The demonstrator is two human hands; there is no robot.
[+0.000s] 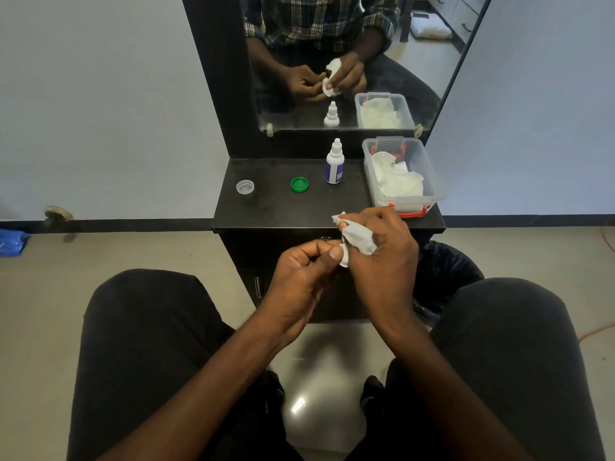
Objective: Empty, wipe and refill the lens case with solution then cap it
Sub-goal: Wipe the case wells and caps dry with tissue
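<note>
Cap (299,185) left of bottle (334,164) (upright)

white tissue (359,239) gripped by right hand (382,257), pressed against small item pinched in left hand (306,271).

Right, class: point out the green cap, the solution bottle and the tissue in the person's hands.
green cap (299,185): head view, middle of its round top.
solution bottle (334,168): head view, on the labelled body.
tissue (359,239): head view, on the crumpled part against the right hand's fingers.
</note>
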